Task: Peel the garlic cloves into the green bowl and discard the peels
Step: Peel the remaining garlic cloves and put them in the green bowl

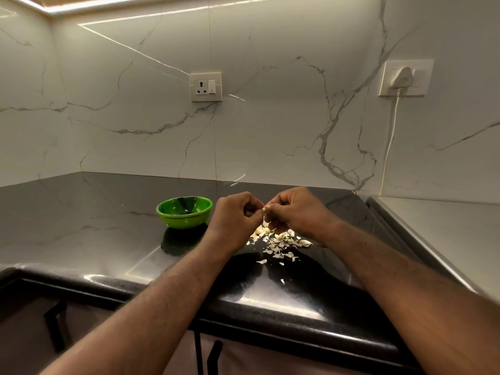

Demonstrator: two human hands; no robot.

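Pinching one garlic clove [264, 209] together, left hand [236, 215] and right hand [296, 209] hide most of it; only a pale tip shows. Peels [281, 242] litter the bench [81, 226] beneath. Green bowl [184, 222] sits left, contents unclear.

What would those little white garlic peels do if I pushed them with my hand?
The peels look thin and flaky, so they would probably feel very light and scatter. On the glossy black countertop they would likely slide easily. Being small curled scraps, they may crumple when pinched.
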